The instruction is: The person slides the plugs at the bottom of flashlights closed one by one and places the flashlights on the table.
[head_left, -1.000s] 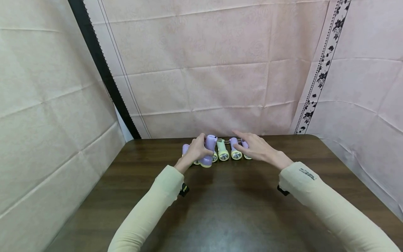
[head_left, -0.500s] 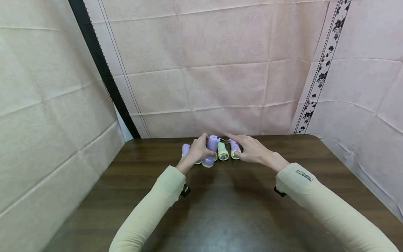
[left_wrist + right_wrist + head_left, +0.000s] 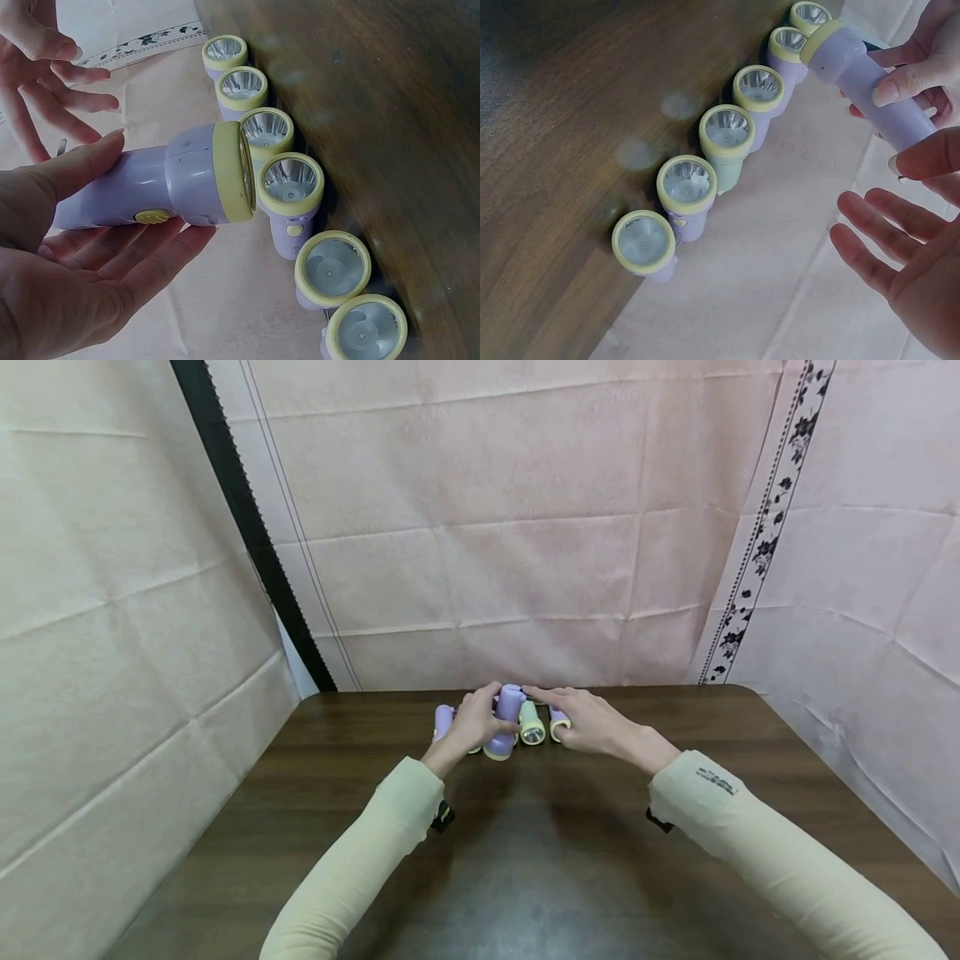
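Observation:
My left hand point(image 3: 472, 718) grips a purple flashlight point(image 3: 195, 169) with a yellow rim, thumb on one side of the barrel and fingers on the other. It is raised in front of a row of similar flashlights. Just right of it is my right hand point(image 3: 596, 720), fingers spread; in the right wrist view its thumb point(image 3: 930, 157) is right at the flashlight's tail end, by a small metal loop point(image 3: 901, 179). A mint-green flashlight point(image 3: 724, 172) stands among purple ones, such as the purple flashlight point(image 3: 686, 191) beside it, lenses toward me.
The row of flashlights lies along the far edge of the dark wooden table point(image 3: 480, 860), close to the hanging pale cloth point(image 3: 540, 568). More pale cloth point(image 3: 112, 652) hangs at the left side. A black band point(image 3: 247, 518) runs down the cloth at the left.
My right hand has moved left, from over the right end of the row to the held flashlight's tail. The left hand, still gripping that flashlight, has shifted slightly right.

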